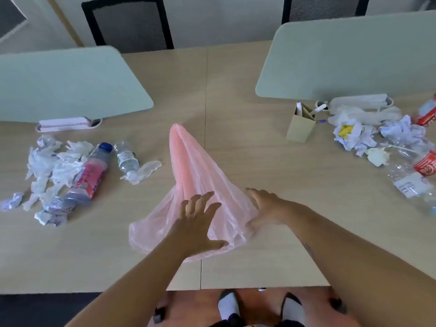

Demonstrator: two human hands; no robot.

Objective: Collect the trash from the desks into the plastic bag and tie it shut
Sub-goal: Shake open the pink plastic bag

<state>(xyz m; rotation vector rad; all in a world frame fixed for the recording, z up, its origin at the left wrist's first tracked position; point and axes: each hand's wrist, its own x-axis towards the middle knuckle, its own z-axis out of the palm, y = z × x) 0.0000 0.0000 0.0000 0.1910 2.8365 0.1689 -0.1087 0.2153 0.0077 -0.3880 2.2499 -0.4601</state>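
Note:
A pink plastic bag (195, 171) lies flat on the wooden desk (247, 142), its narrow end pointing away from me. My left hand (198, 223) rests on the bag's near end with fingers spread. My right hand (266, 206) presses the bag's right edge, fingers apart. On the left lie crumpled clear plastic (47, 161), a pink-labelled bottle (89, 173) and a small clear bottle (126, 156). On the right lie crumpled paper balls (354, 135) and crushed red-labelled bottles (422, 166).
Two pale green desk dividers (70, 83) (349, 57) stand at the back. A small cardboard pen holder (300, 125) stands near the right divider. Black chairs (129, 22) are behind the desk. My feet (259, 305) show below the near edge.

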